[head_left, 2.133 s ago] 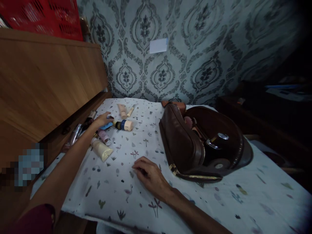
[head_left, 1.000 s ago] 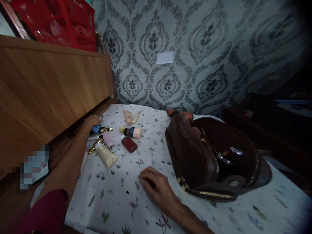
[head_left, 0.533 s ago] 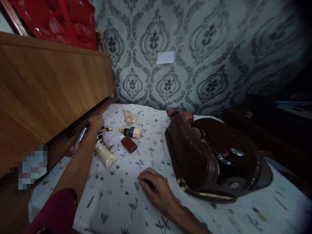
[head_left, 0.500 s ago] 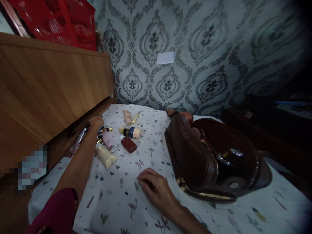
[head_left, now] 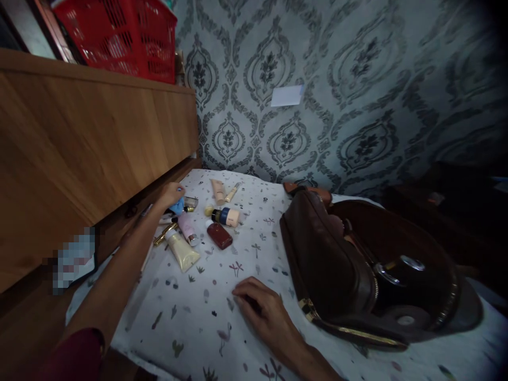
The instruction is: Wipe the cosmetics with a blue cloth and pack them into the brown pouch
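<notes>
My left hand point(head_left: 170, 194) reaches to the far left of the white printed cloth, its fingers closed on a crumpled blue cloth point(head_left: 177, 206). Just beyond it lies a small clear case point(head_left: 191, 202). Nearer to me are a pink tube point(head_left: 187, 228), a cream-coloured tube point(head_left: 182, 251) and a gold slim tube point(head_left: 165, 233). My right hand point(head_left: 265, 312) rests on the cloth in front, loosely curled, with thumb and forefinger apart and nothing visible in it. To its right stands a dark brown leather bag point(head_left: 329, 264), unzipped.
A dark red bottle point(head_left: 219, 235), a blue-and-beige bottle point(head_left: 227, 217), a beige tube point(head_left: 218, 191) and a slim tube point(head_left: 233, 192) lie mid-surface. A wooden cabinet point(head_left: 99, 137) bounds the left side, with a red basket point(head_left: 154, 47) on top. Patterned wall point(head_left: 246, 106) stands behind.
My left hand has lifted a little and come right, and the blue cloth shows in it. The view has swung slightly left. My right hand stays on the cloth.
</notes>
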Available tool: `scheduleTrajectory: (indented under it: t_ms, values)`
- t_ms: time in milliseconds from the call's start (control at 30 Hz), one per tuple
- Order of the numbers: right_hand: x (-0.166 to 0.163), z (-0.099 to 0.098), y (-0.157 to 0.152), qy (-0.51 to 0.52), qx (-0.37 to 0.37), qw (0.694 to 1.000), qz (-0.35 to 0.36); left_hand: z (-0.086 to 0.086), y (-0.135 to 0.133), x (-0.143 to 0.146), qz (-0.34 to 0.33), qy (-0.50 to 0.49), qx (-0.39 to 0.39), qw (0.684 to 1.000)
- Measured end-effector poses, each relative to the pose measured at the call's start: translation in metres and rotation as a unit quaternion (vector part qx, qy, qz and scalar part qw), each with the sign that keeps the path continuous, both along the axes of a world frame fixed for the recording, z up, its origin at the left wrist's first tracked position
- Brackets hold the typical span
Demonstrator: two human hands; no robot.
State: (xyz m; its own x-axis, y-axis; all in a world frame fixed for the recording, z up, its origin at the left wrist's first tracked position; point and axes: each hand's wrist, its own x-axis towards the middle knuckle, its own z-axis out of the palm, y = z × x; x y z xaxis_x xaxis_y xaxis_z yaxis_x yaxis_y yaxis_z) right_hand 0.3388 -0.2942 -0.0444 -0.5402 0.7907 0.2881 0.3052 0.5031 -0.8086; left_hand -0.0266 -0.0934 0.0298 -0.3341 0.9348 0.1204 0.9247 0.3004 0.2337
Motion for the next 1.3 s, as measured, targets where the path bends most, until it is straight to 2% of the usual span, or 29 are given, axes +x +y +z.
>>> scheduleTrajectory:
  t_ms: [133, 267, 433, 567, 667, 833, 1067, 1167, 1233, 1300]
  values:
    - [0.0, 0.0, 0.0, -0.006, -0.008, 1.0, 0.001, 0.018, -0.039, -0.035, 0.067, 0.072, -0.045, 0.994]
    - [-0.001, 0.0, 0.0, -0.004, -0.001, 1.0, -0.004, 0.016, -0.066, -0.054, 0.076, 0.11, -0.104, 0.986]
    - [-0.002, 0.004, -0.002, -0.008, -0.004, 1.0, -0.008, 0.006, -0.071, -0.046, 0.057, 0.135, -0.116, 0.982]
    - [-0.001, 0.008, -0.003, -0.015, -0.006, 1.0, -0.009, 0.009, -0.07, -0.044, 0.036, 0.132, -0.124, 0.983]
    - [-0.002, 0.007, -0.003, -0.009, 0.008, 1.0, -0.006, 0.011, -0.07, -0.043, -0.006, 0.115, -0.118, 0.986]
    - [-0.002, 0.005, -0.002, 0.001, 0.026, 1.0, -0.004, 0.01, -0.061, -0.022, -0.118, 0.098, -0.074, 0.985]
    - [-0.002, 0.007, -0.002, -0.012, 0.014, 1.0, -0.002, -0.004, -0.048, 0.049, -0.27, 0.1, -0.002, 0.958]
    - [-0.001, 0.007, -0.002, -0.014, 0.008, 1.0, -0.003, -0.013, -0.048, 0.063, -0.267, 0.087, 0.019, 0.959]
    - [-0.001, 0.007, -0.002, -0.017, 0.005, 1.0, -0.002, -0.017, -0.05, 0.057, -0.225, 0.076, 0.037, 0.971]
    - [-0.001, 0.007, -0.002, -0.02, 0.005, 1.0, -0.003, -0.018, -0.051, 0.039, -0.159, 0.06, 0.045, 0.984]
